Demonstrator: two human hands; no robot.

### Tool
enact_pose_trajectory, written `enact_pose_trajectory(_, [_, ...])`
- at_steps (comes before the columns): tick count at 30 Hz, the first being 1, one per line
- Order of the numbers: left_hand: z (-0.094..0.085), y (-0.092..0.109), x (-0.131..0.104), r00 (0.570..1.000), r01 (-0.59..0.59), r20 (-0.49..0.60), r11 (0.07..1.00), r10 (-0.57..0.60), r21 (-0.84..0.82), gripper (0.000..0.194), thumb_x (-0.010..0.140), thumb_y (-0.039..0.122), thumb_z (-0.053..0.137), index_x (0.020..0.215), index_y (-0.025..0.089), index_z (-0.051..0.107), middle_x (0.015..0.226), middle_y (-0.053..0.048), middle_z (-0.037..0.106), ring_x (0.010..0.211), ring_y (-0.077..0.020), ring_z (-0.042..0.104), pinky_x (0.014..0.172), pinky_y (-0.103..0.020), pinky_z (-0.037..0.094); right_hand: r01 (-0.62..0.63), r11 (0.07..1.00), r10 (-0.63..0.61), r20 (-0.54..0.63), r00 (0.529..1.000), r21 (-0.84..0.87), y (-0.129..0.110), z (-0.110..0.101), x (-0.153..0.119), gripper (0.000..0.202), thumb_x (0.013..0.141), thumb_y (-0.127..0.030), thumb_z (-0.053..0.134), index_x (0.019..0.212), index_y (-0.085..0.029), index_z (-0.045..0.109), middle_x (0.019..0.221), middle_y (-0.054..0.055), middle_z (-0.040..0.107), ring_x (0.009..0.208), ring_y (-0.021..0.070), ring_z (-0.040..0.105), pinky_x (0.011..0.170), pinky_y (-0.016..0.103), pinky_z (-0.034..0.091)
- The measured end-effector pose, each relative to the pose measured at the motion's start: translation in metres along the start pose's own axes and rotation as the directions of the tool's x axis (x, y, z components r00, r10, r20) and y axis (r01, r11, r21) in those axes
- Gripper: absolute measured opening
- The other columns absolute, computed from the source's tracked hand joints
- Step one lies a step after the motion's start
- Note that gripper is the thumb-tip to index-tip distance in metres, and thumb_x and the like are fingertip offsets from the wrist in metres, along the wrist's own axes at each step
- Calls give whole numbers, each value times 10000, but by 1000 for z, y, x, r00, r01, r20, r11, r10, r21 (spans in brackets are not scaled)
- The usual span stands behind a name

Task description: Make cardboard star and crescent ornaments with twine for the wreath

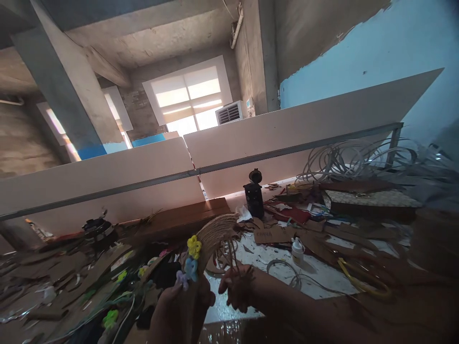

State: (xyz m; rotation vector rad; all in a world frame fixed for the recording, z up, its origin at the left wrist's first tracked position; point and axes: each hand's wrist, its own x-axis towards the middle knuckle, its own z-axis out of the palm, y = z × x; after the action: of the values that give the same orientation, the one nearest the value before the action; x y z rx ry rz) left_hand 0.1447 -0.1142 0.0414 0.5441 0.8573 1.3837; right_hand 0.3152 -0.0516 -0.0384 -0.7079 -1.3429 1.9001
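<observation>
My left hand is closed around the lower end of a curved band wrapped in brown twine. Three small knitted-looking flowers sit along the band near that hand: a yellow flower, a blue flower and a lilac flower. Loose strands of twine hang from the band's far end. My right hand has its fingers closed on these strands, a little below the arch and apart from my left hand.
Behind the band stands a black bottle with its lid up. A small white glue bottle, a wire coil and a yellow tube lie to the right. Cardboard scraps litter the table. A white partition bounds the back.
</observation>
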Motion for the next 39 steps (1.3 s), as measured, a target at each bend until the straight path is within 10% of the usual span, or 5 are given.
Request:
enact_pose_trajectory(31, [-10, 6, 16, 996, 84, -35, 996, -86, -43, 86, 631, 212, 708, 625, 253, 633, 588, -53, 598, 648, -266, 611, 645, -406, 549, 14, 999, -10, -92, 996, 46, -5, -10, -16, 322, 613, -212, 661, 915, -132, 744, 520, -53, 524, 453, 78, 435, 474, 230, 284])
enact_pose_trajectory(39, [-17, 3, 22, 993, -102, -64, 994, 100, -26, 179, 802, 267, 655, 626, 243, 628, 565, -51, 577, 640, -260, 638, 592, -385, 540, 46, 999, -45, -59, 997, 8, 17, -23, -1, 484, 590, -207, 664, 1066, -125, 703, 513, -48, 564, 419, 98, 459, 422, 221, 334])
